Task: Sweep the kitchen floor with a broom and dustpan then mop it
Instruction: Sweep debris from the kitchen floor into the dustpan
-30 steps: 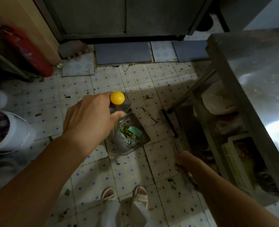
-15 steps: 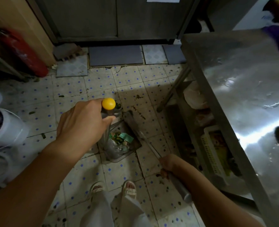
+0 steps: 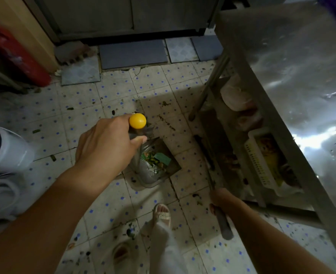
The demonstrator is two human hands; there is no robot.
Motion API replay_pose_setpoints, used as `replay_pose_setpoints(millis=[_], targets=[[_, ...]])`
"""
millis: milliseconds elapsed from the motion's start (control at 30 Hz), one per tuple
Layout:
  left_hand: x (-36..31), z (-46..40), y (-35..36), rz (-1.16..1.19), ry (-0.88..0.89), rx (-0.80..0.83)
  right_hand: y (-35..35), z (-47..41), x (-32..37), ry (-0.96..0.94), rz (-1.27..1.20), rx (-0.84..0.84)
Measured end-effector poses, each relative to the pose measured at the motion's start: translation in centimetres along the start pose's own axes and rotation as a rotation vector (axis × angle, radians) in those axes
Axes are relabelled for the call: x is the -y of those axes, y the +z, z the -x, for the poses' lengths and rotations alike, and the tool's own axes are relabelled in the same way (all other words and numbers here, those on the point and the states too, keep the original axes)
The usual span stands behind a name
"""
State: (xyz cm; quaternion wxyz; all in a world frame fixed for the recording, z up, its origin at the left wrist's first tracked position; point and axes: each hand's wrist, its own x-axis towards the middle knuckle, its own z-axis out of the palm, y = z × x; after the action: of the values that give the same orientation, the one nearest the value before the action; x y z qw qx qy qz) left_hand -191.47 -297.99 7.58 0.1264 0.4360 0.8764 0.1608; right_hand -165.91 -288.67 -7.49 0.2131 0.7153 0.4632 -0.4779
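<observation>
Broom (image 3: pixel 209 165) swung rightward; both hands grip handles, dustpan (image 3: pixel 155 165) holds green scraps.

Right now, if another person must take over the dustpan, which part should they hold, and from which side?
Probably the upright handle, just below its yellow knob, reached from above. The left hand already grips there. The dustpan sits flat on the floor, loaded with scraps, so lifting by the handle likely keeps it level.

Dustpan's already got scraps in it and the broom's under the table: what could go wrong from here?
1. The dustpan holds loose scraps; tipping it by the handle in the left hand could spill them.
2. The broom, gripped by the right hand, runs close to the table leg and may snag.
3. Scraps by the sandal could get trodden in.
</observation>
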Motion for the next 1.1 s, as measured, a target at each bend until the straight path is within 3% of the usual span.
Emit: replay_pose_setpoints(millis=[300,433,567,867,1100], targets=[[3.2,5.5,-2.1,-0.035,0.068,0.036,9.7,5.6,-3.2,0.045,-0.038,0.032],[4.3,7.9,-2.5,-0.018,0.118,0.052,10.1,8.1,-5.6,0.105,-0.132,0.016],[4.8,9.5,-2.8,-0.025,0.168,0.064,11.3,9.3,-8.7,0.042,-0.097,-0.052],[3.9,11.3,-1.5,-0.049,0.201,0.089,7.3,4.6,-12.0,0.115,-0.224,-0.190],[2.4,12.6,-0.2,-0.068,0.188,0.116,9.2,4.6,-14.3,0.222,-0.312,-0.021]])
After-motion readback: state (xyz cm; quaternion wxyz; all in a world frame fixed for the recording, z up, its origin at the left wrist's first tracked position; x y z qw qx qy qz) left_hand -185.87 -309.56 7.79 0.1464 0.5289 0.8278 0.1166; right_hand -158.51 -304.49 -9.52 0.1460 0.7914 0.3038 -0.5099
